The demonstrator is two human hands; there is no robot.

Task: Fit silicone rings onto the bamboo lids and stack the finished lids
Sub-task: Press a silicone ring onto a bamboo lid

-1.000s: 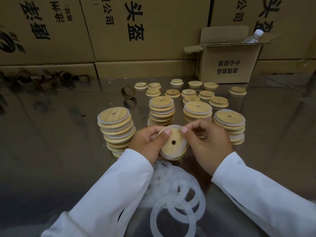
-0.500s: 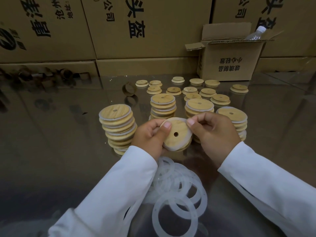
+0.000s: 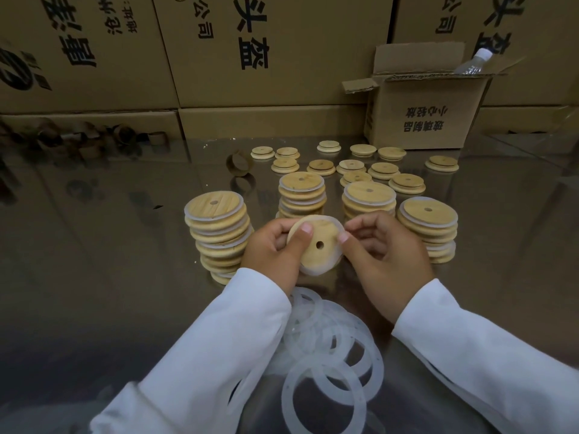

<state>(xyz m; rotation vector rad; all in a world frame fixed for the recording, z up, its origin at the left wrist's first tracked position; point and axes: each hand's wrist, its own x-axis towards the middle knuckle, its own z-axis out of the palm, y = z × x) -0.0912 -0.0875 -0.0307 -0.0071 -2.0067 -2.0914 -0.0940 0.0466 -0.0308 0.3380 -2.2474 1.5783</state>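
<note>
Both hands hold one round bamboo lid (image 3: 319,242) with a centre hole, tilted toward me above the table. My left hand (image 3: 272,252) grips its left edge, thumb on the face. My right hand (image 3: 385,249) pinches its right edge, where a white silicone ring (image 3: 316,270) shows around the rim. Several stacks of ringed lids stand behind: one at the left (image 3: 217,233), two in the middle (image 3: 302,195) (image 3: 369,198), one at the right (image 3: 429,227). A pile of loose silicone rings (image 3: 329,346) lies between my sleeves.
Several single bare lids (image 3: 354,167) lie farther back on the shiny table (image 3: 109,261). An open cardboard box (image 3: 423,114) with a plastic bottle (image 3: 473,62) stands at the back right. Large cartons (image 3: 250,51) wall the back. A cardboard tape core (image 3: 239,162) stands left of the bare lids.
The held lid has been turned a little between my hands and my fingers have shifted along its rim. The view has drifted slightly. The stacks have not moved.
</note>
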